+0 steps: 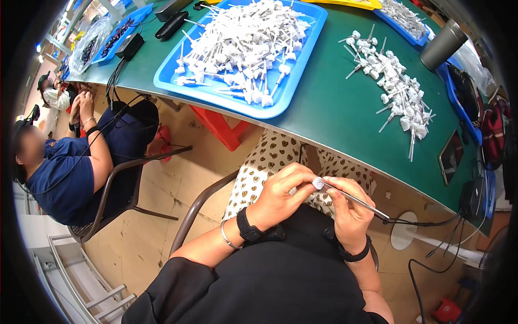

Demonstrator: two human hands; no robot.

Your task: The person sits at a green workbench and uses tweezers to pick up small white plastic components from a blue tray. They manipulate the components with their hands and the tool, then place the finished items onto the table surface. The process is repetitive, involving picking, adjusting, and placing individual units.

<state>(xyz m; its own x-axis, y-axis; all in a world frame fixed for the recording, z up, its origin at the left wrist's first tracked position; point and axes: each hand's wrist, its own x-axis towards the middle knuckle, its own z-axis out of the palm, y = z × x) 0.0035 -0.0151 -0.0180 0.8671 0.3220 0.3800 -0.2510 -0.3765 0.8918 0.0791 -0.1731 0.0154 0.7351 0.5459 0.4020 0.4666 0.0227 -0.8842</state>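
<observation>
Left hand: pinches white piece, probably steadying it.
Right hand: grips slim metal rod, its tip at the piece.
Blue tray: beyond left hand on desk, likely for easy reach.

Assembly workshop, long green worktable, blue tray heaped with white parts, co-worker seated alongside

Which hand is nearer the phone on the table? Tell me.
Right. The right hand is left of the phone, lower in the picture; the left hand is farther left, past the right one.
</observation>
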